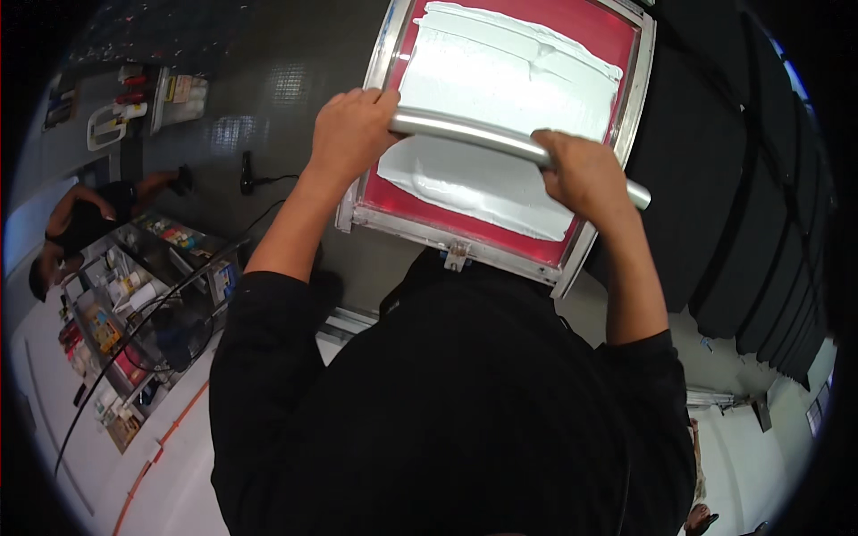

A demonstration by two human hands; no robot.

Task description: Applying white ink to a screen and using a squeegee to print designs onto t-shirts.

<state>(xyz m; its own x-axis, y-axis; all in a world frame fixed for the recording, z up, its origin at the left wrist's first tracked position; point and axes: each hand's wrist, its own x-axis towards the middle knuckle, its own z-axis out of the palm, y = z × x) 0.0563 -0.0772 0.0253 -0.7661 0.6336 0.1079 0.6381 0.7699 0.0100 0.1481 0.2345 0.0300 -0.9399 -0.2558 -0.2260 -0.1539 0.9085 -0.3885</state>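
Observation:
Both my hands are wrapped round a long silver metal bar, which looks like a squeegee handle. My left hand grips its left end, and my right hand holds it nearer the right end, which sticks out past the hand. The bar slants down to the right across a screen printing frame with metal sides. Red mesh shows round the edges inside the frame. Thick white ink covers the middle, with ridges at the far side. The bar's lower edge is hard to make out.
Black cloth pieces hang or lie in a row at the right. On the left stands a cart crowded with bottles and tubs, beside a person in black. A dark dryer-shaped tool and an orange cord are also there.

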